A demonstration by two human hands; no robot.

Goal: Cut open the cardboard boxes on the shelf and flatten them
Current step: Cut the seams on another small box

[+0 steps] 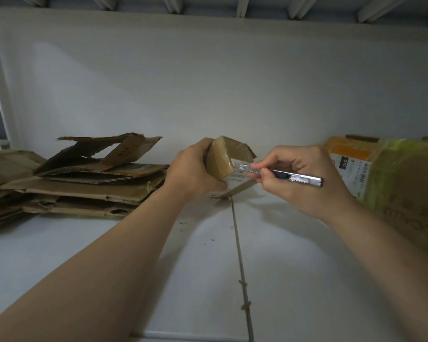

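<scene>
Above the white shelf (pixel 307 243), left hand (pixel 192 169) grips small taped box (pixel 220 160); right hand (pixel 299 178) pinches utility knife (pixel 282 174), blade end pointing left at the box's open side.

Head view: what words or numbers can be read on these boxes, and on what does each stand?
"010", turned sideways: white label on the yellow-green box at right.
Small print and barcode on that label: too small to read.
Large letters on that box's side: blurred.
Print on the small cardboard box in the left hand: blurred.
Marks on the flattened cardboard: unreadable.
</scene>
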